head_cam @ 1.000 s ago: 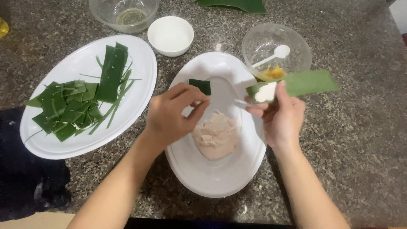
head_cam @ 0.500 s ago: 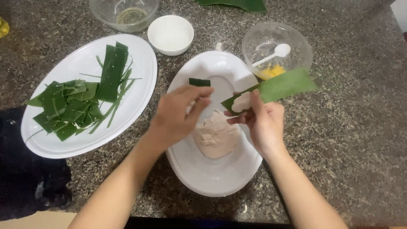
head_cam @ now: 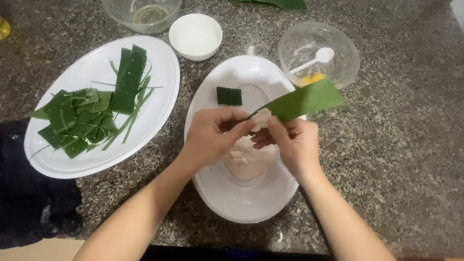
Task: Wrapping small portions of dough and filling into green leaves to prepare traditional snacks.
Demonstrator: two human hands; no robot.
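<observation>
- The left hand (head_cam: pixel 215 133) and right hand (head_cam: pixel 290 140) meet over the oval white dish (head_cam: pixel 251 203), fingers pinched shut on one green leaf strip (head_cam: pixel 302 100), so anything dropped lands in the dish.
- The strip slants toward two o'clock; a pale dab sits at its pinched end.
- Beneath lies a pale pink paste mound (head_cam: pixel 249 162); a folded leaf parcel (head_cam: pixel 228 95) rests at twelve o'clock.
- At nine o'clock, a plate of cut leaves (head_cam: pixel 92 118) lies within reach.

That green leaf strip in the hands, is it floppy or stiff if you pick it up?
Probably bendy but springy: the leaf strip sticks out past the right hand without drooping. It looks thin and flat, so likely very light. The left hand pinches its near end, where it seems to fold easily.
</observation>
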